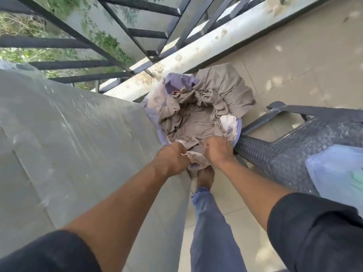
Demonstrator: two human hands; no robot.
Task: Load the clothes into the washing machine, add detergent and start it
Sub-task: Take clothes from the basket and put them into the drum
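Chair (290, 146) touching basket (238, 132), railing (121, 61) beyond.

Crumpled beige-grey clothes (198, 122) are filling a pale lilac tub (240, 128) on the floor, just beyond both hands. One large piece is draping over the tub's far rim, and a white piece (227, 122) is lying beyond the right hand (218, 151). Both the right hand and the left hand (172, 159) are clenching the near edge of the fabric.

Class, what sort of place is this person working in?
Probably an upstairs balcony used for laundry: a black metal railing overlooks plants below, the floor is tiled, and both hands grip clothes in a tub.
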